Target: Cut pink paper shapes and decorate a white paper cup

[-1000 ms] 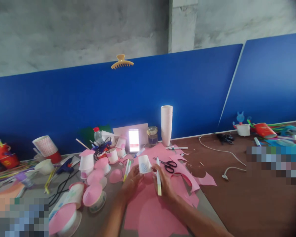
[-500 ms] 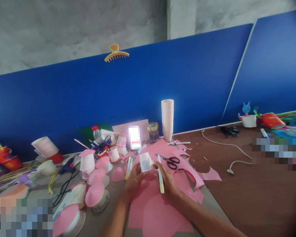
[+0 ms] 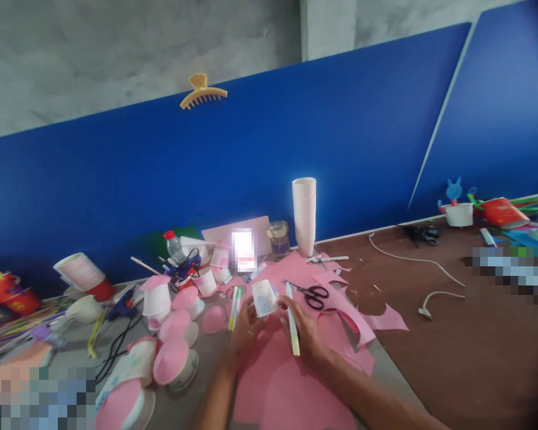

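Observation:
Tilted in my left hand (image 3: 246,335) is a small white paper cup (image 3: 264,300) with a blue pattern on its side. My left fingers close around its left and lower side. Just right of the cup, my right hand (image 3: 312,335) grips a white marker (image 3: 292,319) with a pale yellow end pointing down towards me. The marker's upper tip is close to the cup; whether they touch I cannot tell. Under both hands spread sheets of pink paper (image 3: 291,388). Black-handled scissors (image 3: 316,297) lie on the paper beyond my right hand.
Paper cups with pink paper tops (image 3: 173,361) crowd the left side. Two markers (image 3: 234,309) lie beside my left hand. A tall stack of white cups (image 3: 304,218) stands at the back near a glass jar (image 3: 278,237). A white cable (image 3: 415,260) crosses the brown tabletop at right.
The view has shifted slightly. The cup in my left hand is turned a little, its open rim now tilted differently. The marker stays in my right hand.

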`<move>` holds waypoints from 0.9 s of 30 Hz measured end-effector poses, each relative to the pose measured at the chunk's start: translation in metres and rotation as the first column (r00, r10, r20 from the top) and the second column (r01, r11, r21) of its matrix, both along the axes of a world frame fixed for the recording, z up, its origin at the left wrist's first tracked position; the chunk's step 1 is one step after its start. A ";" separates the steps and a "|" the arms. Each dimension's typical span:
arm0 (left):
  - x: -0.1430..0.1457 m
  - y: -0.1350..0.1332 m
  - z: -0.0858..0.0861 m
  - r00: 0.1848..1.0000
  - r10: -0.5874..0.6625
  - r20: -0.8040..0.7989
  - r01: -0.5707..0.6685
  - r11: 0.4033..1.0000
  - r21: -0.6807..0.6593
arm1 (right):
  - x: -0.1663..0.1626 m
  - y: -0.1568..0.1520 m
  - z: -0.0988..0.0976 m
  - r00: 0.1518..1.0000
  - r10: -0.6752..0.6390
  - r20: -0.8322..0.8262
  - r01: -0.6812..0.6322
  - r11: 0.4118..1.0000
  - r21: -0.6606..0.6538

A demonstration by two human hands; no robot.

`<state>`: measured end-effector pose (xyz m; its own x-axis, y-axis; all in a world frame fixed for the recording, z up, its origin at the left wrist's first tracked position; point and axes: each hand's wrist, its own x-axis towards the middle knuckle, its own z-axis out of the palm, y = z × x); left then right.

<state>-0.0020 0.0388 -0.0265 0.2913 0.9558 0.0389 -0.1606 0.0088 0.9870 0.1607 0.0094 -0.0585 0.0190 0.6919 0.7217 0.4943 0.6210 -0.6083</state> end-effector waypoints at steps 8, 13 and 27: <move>0.007 -0.005 -0.004 0.986 0.081 -0.146 -0.065 0.992 0.109 | 0.002 0.001 0.002 0.999 0.029 -0.024 -0.030 0.999 -0.037; 0.007 -0.006 -0.008 0.922 0.203 -0.331 -0.144 0.970 0.196 | 0.001 -0.002 0.005 0.997 0.073 -0.018 -0.074 0.995 -0.073; 0.011 -0.014 0.001 0.961 0.131 -0.242 -0.101 0.986 0.131 | 0.006 -0.001 0.002 0.997 0.069 -0.020 -0.071 0.996 -0.059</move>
